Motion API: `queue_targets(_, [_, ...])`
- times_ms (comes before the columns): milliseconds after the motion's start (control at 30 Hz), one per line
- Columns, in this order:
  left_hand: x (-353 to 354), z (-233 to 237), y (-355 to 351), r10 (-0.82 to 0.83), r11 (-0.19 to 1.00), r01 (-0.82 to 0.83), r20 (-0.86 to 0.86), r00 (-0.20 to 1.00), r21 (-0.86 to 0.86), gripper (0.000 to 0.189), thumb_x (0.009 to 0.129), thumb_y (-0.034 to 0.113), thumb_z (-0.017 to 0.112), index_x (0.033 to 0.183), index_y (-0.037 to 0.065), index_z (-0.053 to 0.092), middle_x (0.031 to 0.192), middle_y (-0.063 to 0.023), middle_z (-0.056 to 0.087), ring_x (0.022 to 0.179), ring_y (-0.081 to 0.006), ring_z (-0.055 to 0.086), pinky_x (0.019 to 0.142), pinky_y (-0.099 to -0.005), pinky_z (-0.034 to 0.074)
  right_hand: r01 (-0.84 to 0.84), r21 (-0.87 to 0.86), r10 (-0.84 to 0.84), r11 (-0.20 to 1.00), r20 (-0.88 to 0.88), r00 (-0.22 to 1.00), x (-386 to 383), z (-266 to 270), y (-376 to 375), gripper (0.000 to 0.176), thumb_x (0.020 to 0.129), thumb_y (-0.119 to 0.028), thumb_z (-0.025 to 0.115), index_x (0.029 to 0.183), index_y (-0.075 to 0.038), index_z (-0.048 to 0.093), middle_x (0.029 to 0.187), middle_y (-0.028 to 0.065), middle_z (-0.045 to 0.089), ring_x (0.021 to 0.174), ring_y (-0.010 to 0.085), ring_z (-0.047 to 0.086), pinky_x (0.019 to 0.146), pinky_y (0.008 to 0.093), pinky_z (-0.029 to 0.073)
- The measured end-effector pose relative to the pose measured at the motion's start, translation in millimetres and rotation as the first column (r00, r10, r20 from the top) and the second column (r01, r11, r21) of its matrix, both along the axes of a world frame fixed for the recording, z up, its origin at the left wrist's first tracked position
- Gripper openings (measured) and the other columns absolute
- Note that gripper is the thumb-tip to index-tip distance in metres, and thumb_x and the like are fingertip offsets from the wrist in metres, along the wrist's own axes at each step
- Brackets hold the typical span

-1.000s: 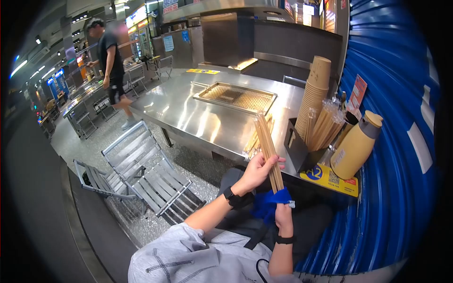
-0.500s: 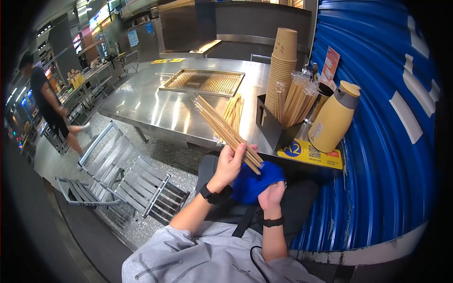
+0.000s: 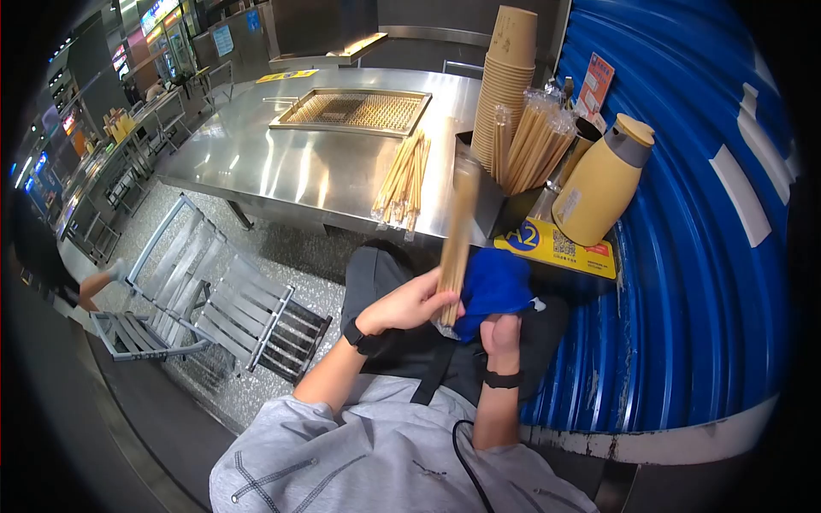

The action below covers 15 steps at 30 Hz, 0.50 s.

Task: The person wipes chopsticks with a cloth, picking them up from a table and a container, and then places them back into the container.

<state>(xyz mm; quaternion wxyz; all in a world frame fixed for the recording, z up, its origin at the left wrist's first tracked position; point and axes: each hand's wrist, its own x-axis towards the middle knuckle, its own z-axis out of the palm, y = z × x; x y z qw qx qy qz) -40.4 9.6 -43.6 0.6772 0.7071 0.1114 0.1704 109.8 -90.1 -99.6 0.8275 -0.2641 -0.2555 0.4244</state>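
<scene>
My left hand is closed around a bundle of chopsticks, which stands nearly upright and is blurred at its top. Beside it, my right hand grips a blue cloth above my lap; its fingers are partly hidden by the fabric. Another loose pile of wrapped chopsticks lies on the steel table, beyond my left hand. More wrapped chopsticks stand in a dark holder at the table's right side.
A tall stack of paper cups and a yellow jug stand by the blue corrugated wall. A grill grate is set in the table. Folding chairs are at the left, where a person passes.
The chopstick bundle has swung from leaning left to nearly upright, moving toward the holder. My view has shifted slightly. The person at left has moved toward the frame's edge.
</scene>
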Motion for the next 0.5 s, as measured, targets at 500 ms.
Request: queue_targets(500, [15.2,-51.1,-37.3,0.267,0.956,-0.261,-0.035,0.963,0.133,0.027,0.101,0.027,0.042,0.089,0.006,0.053,0.066,0.0069,0.043,0.057,-0.0022,0.038,0.051,-0.0198,0.035,0.331,-0.052,-0.32,0.942,0.154,0.935,-25.3,25.0,7.4,0.009,0.093,-0.003,0.053,0.101,-0.003,0.056,0.09,0.0067,0.064,0.08,0.014,0.062,0.071,0.0275,0.052])
